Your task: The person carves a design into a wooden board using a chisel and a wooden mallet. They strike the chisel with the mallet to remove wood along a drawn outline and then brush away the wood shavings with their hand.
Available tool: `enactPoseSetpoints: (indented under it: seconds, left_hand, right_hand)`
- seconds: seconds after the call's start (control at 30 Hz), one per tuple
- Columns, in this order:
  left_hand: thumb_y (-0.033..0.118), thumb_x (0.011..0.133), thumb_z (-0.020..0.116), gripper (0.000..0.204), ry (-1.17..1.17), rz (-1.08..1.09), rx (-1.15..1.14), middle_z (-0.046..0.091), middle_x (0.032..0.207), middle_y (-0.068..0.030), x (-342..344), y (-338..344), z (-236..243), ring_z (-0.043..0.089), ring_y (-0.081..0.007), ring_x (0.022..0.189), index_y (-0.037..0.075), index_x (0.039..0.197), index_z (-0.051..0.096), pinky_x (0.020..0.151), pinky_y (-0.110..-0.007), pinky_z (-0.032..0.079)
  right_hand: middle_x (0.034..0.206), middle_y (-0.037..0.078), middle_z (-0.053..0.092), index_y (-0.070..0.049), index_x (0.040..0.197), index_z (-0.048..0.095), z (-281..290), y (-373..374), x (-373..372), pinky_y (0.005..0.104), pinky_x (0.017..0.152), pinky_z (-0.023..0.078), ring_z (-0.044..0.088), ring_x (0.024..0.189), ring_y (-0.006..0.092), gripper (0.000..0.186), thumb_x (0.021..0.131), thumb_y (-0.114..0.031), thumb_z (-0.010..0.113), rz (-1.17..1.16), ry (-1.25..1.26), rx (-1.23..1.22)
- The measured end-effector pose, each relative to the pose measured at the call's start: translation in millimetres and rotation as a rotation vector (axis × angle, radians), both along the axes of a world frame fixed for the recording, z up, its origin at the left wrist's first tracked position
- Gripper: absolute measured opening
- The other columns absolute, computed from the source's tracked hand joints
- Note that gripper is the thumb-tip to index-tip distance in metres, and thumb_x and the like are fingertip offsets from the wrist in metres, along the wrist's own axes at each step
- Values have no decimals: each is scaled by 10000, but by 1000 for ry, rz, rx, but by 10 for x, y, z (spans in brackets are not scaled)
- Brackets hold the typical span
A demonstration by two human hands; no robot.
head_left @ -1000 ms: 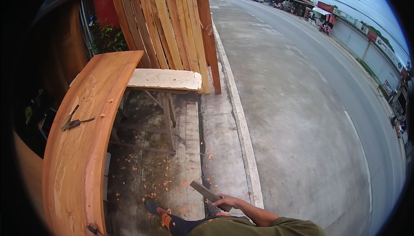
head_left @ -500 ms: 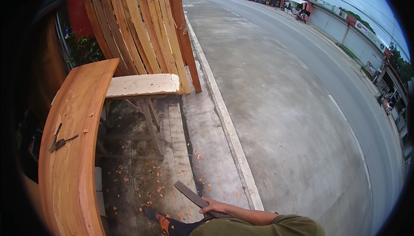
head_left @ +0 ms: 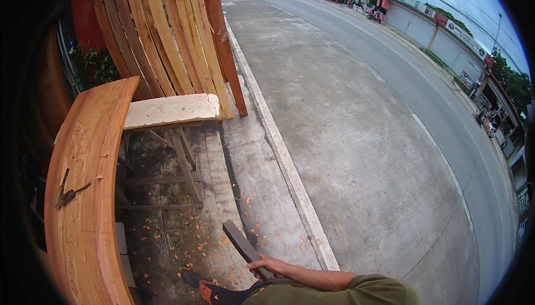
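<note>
My right hand (head_left: 271,265) is closed around the near end of a long, dark grey-brown rectangular bar (head_left: 239,240). The bar tilts up and to the left, over the ground at the lower middle. Whether it is wood or stone, I cannot tell. My left hand is out of sight. To the left lies a long reddish-brown wooden board (head_left: 95,154) with a pattern carved along it. Resting on that board are dark hand tools (head_left: 66,197), crossed, their exact kind unclear. Nothing touches them.
A pale slab (head_left: 173,110) rests on wooden trestles (head_left: 184,163) behind the board. Tall planks (head_left: 167,32) stand upright at the back left. Wood chips (head_left: 203,245) litter the ground by my foot (head_left: 205,291). A concrete curb (head_left: 278,143) separates this strip from the road (head_left: 390,76).
The view has shifted slightly, so the board and planks sit further left. The bar has turned a little in my right hand and shows a broader face. The tools on the board stay put.
</note>
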State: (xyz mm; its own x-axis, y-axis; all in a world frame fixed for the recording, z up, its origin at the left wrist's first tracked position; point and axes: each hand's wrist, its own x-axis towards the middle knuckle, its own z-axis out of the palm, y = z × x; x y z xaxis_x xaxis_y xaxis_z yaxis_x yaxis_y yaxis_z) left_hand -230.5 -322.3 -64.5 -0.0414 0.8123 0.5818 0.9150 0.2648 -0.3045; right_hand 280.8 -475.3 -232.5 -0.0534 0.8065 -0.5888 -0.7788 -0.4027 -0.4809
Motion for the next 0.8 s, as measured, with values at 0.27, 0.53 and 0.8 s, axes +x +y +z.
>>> enactPoseSetpoints:
  seconds: [0.27,0.53,0.8]
  left_hand:
    - [389,1086,635,376,-118,-50,-8,727,1110,-99,-207,170,-199,692,-246,962,82,1294,699,833,-367,557]
    - [400,1103,609,380,-140,-72,-9,722,1122,-86,-362,174,-219,688,-235,969,91,1309,689,831,-356,554]
    - [411,1120,584,384,-146,-104,-23,717,1133,-73,-543,156,-268,684,-224,976,100,1325,679,828,-345,551]
  right_hand:
    - [1372,129,543,-30,1580,337,713,43,44,371,1145,378,474,1362,228,991,843,-319,934,55,-628,474]
    - [1021,63,589,-44,1470,411,468,115,-120,322,781,541,620,893,147,696,901,-162,793,18,-108,376]
    - [993,32,581,-82,1441,399,711,318,-140,306,713,530,612,832,130,759,858,-161,878,49,-52,371]
